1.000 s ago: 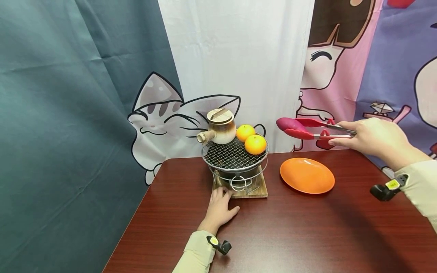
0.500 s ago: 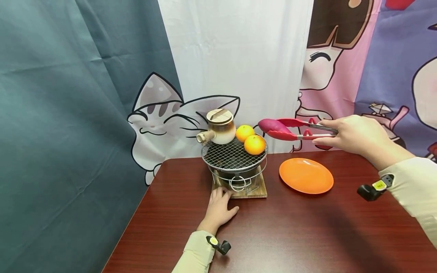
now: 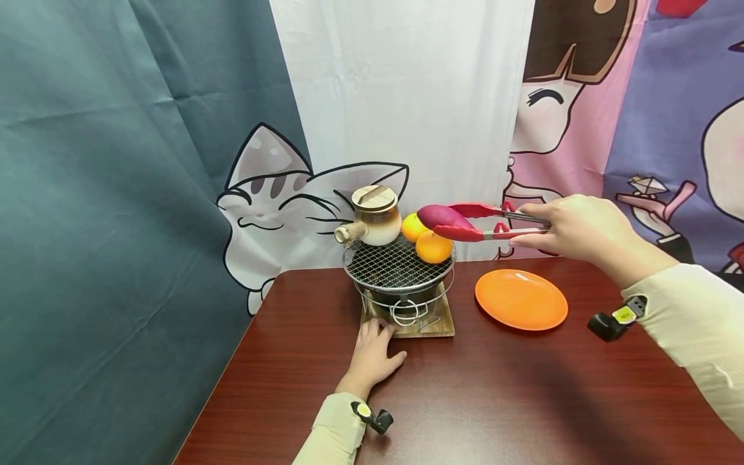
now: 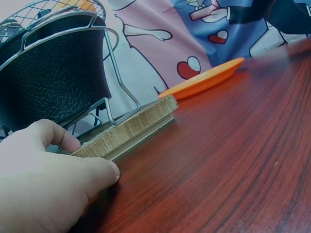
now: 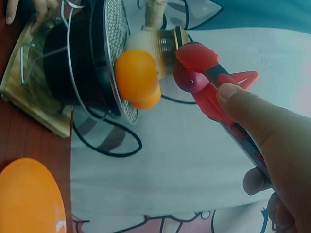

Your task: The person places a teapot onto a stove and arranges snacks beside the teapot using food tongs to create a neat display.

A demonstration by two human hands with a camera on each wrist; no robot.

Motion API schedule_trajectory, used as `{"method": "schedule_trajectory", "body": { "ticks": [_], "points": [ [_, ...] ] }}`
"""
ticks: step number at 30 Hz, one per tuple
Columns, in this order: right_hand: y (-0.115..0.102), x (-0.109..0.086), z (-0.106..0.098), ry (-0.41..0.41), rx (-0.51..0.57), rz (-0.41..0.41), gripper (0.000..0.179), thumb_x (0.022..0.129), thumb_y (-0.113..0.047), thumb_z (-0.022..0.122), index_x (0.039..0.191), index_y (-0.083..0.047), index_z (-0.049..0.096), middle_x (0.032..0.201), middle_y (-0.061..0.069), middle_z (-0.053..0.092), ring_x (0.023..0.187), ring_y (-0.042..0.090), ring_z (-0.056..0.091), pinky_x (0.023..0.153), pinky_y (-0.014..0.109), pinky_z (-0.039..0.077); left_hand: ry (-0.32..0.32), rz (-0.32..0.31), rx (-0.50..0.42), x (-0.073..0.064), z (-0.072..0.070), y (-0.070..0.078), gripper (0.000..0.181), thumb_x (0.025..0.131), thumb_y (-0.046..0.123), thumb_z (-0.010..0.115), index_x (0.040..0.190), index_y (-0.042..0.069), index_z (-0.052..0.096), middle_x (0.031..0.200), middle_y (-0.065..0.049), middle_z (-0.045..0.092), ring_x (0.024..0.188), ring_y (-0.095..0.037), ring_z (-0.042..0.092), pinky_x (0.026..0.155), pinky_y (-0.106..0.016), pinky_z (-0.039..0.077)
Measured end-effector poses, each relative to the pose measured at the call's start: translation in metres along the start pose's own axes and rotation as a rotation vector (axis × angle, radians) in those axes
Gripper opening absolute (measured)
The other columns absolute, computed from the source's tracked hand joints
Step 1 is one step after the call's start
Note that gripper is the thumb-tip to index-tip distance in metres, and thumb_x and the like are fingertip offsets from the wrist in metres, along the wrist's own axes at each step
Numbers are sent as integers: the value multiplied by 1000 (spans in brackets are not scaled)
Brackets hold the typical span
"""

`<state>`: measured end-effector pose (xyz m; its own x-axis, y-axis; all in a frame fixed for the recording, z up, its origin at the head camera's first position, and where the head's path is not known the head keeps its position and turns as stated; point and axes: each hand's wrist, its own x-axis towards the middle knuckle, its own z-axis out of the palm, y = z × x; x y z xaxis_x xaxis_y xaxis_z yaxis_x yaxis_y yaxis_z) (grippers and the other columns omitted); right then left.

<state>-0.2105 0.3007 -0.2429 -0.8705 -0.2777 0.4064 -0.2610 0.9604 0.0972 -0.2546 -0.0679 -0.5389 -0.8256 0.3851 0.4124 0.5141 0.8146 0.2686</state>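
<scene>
My right hand (image 3: 587,229) grips a pair of tongs (image 3: 494,231) with red tips and metal arms. Between the tips is a purple sweet potato (image 3: 440,217), held up level with two oranges (image 3: 433,247) and overlapping them in the head view. The oranges sit on the round wire grill rack (image 3: 386,265), beside a clay pot (image 3: 380,226) with a wooden lid and side handle. Below, a black stove (image 4: 53,68) in a wire frame stands on a wooden board (image 4: 131,127). My left hand (image 3: 372,355) rests its fingers at the board's front left, thumb spread apart.
An orange plate (image 3: 521,299) lies on the reddish-brown table (image 3: 465,400), right of the stove. A printed curtain (image 3: 407,84) hangs close behind the table's back edge.
My right hand has moved left, carrying the tongs and sweet potato from above the plate's side to over the oranges. My left hand has stayed at the board.
</scene>
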Motion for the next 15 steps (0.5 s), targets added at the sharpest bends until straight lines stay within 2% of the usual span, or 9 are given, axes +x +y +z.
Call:
{"method": "schedule_trajectory", "body": {
  "ticks": [5, 9, 11, 15],
  "points": [
    [-10, 4, 3, 16, 0, -22, 71, 80, -68, 71, 132, -21, 69, 105, 22, 72, 87, 39, 69, 56, 50, 51, 0, 3, 0, 0, 0, 0, 47, 81, 42, 76, 123, 24, 64, 125, -5, 47, 121, -27, 42, 109, -47, 32],
    [-19, 7, 5, -3, -1, -33, 74, 79, -70, 71, 135, -21, 67, 95, 19, 73, 89, 37, 68, 54, 48, 50, -4, 0, -2, 0, 1, -1, 47, 81, 42, 76, 124, 24, 64, 125, -5, 47, 121, -27, 42, 110, -46, 32],
    [-23, 7, 6, -13, 5, -37, 75, 79, -71, 70, 136, -22, 66, 96, 17, 73, 90, 36, 67, 53, 47, 50, -6, -1, -4, 0, 1, -1, 47, 81, 42, 76, 124, 24, 64, 126, -5, 47, 122, -27, 42, 110, -46, 32],
    [-29, 10, 10, -7, 21, -57, 72, 80, -68, 71, 136, -22, 66, 107, 21, 73, 94, 38, 68, 57, 50, 52, -7, -4, -9, 0, -1, 0, 48, 82, 42, 76, 124, 24, 64, 127, -5, 48, 123, -28, 41, 110, -47, 32]
  ]
}}
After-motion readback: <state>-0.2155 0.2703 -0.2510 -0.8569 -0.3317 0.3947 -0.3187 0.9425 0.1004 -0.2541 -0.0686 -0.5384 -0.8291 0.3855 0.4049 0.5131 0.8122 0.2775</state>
